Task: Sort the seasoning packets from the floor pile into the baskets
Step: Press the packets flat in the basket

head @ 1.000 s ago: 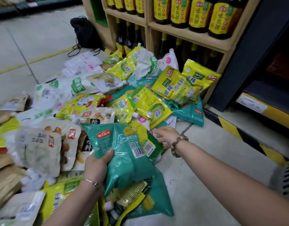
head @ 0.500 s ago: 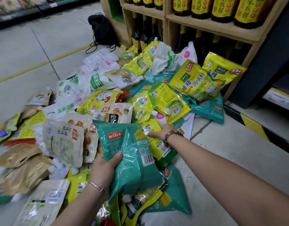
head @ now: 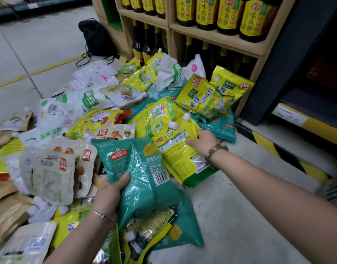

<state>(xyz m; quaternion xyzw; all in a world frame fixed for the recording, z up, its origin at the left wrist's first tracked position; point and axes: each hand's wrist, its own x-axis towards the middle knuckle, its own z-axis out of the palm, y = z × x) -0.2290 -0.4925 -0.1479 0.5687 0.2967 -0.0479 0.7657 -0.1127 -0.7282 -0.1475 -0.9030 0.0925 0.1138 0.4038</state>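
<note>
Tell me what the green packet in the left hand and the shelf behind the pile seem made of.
Green packet: glossy plastic film, judging by its creases and bright glare. Shelf: pale wood or wood-look board, matte, with faint grain; which one is unclear.

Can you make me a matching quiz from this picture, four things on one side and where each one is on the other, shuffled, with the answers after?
Things:
1. teal packet
2. yellow packet with a white cap
3. black bag
4. dark bottles with yellow labels

Places:
A. on the wooden shelf
B. under the right hand, on the pile
C. on the floor by the shelf's far corner
D. gripped in the left hand

Pairs: 1-D, 2-B, 3-C, 4-A
</note>
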